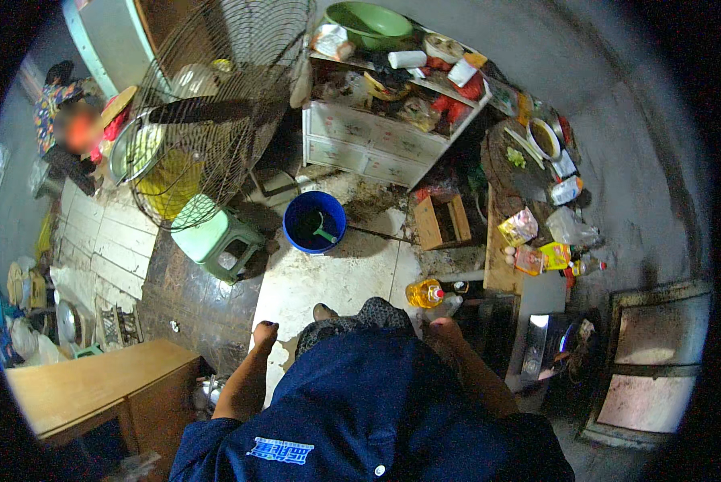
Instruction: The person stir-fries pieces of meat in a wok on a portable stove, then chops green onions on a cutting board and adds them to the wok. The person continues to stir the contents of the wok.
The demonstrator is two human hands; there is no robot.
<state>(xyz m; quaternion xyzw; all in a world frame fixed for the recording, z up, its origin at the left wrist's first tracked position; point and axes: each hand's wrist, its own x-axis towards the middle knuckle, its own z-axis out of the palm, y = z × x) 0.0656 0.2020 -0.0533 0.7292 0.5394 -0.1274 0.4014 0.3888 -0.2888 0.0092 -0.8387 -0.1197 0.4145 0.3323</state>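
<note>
My left hand [265, 334] hangs beside my body over the pale floor tiles, its fingers curled in and no object visible in it. On the other side, my right hand [446, 332] is partly in shadow, and its fingers are too dim to read. Just beyond it are a bottle of yellow cooking oil [424, 293] with a red cap and a clear plastic bottle [447, 306]. Further ahead on the floor stands a blue bucket [314, 247], with a green-handled ladle or dipper [322, 231] in it.
A green plastic stool [216, 235] and a large wire-caged fan [222, 114] stand ahead left. A white cabinet [366, 141], wooden crate [442, 223] and cluttered counter [495, 265] line the right. A wooden desk [107, 379] is at left; another person [68, 150] is far left.
</note>
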